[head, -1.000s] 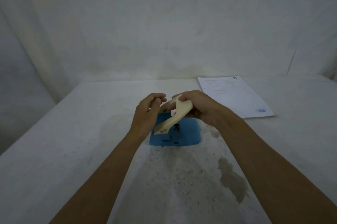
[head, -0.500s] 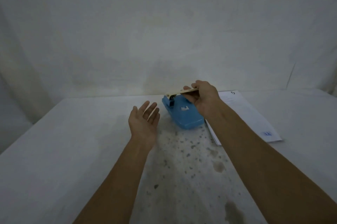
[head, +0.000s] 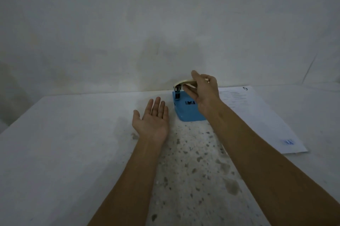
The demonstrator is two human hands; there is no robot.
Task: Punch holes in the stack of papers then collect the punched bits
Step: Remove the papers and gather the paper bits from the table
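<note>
Speckled tabletop (head: 193, 170) against bare white wall (head: 128, 23)

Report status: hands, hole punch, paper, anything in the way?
Right hand gripping hole punch lever. Left hand open, palm up, empty beside it. Paper lying right of the punch. Nothing in the way.

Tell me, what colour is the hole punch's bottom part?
Blue base, in the head view.

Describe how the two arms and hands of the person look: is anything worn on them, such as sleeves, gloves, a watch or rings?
Both arms are bare as far as the picture shows them: no sleeves reach the forearms. The left hand and the right hand wear no gloves. No watch, bracelet or ring is visible on either wrist or on the fingers that show. No markings can be seen in this dim picture.
</note>
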